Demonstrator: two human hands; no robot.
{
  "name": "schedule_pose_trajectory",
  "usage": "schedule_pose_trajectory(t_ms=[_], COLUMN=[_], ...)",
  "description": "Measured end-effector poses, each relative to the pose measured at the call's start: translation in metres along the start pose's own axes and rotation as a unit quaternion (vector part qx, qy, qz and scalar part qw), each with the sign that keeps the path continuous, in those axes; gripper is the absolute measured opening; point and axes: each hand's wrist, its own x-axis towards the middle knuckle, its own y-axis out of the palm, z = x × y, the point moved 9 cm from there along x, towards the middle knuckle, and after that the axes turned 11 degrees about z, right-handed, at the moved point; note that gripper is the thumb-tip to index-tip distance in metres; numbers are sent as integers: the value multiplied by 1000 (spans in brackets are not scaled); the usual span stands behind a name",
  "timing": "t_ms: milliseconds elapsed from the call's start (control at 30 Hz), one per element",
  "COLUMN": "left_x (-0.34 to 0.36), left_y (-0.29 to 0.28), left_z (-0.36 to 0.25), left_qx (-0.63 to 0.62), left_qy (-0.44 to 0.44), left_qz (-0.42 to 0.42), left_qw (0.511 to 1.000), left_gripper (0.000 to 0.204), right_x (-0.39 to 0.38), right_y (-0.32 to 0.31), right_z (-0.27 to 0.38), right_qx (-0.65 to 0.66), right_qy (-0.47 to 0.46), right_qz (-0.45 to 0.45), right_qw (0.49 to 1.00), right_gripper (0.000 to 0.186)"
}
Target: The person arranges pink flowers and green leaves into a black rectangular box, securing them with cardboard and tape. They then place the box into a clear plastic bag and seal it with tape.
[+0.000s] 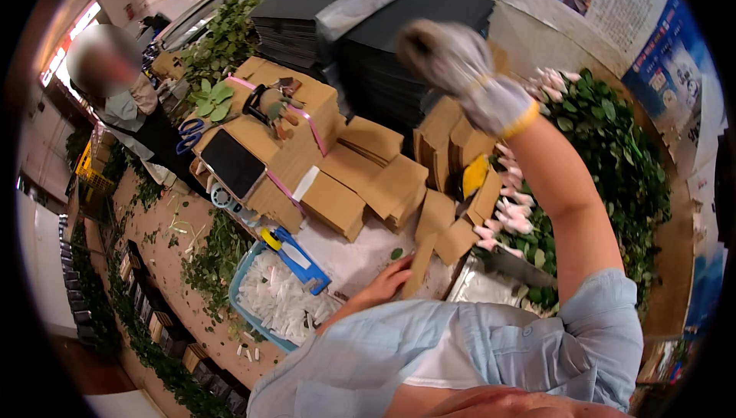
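My right hand (pixel 460 65) wears a grey knit glove with a yellow cuff and is raised high over the table, blurred, with nothing visible in it. My left hand (pixel 387 280) is bare and low by my chest. Its fingers lie on the lower end of a narrow brown cardboard strip (pixel 420 263) on the white tabletop. Loose folded cardboard pieces (pixel 383 184) are piled just beyond it. Pink flower buds (pixel 510 215) on leafy stems lie under my right forearm.
A strapped cardboard bundle (pixel 295 123) carries a dark phone (pixel 230 161). Blue scissors (pixel 188 134) lie to its left. A blue tray (pixel 245 264) holds white scraps, with a blue tool (pixel 299 258) beside it. Black sheet stacks (pixel 383 27) stand behind. Another person (pixel 126 107) stands far left.
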Motion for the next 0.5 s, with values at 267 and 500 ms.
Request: schedule_pose_trajectory(t_ms=[267,500], left_x=[-51,-47], left_y=[-13,8], left_z=[95,97], left_qx=[-187,-150], left_qy=[-176,-205], left_qz=[-103,-71], left_qw=[961,965], left_gripper=[41,38], right_x=[159,5], right_y=[83,-240], right_z=[17,-81], right_qx=[-131,-241], right_qy=[97,154], right_qz=[191,-112], right_qw=[968,952], right_gripper=[48,21])
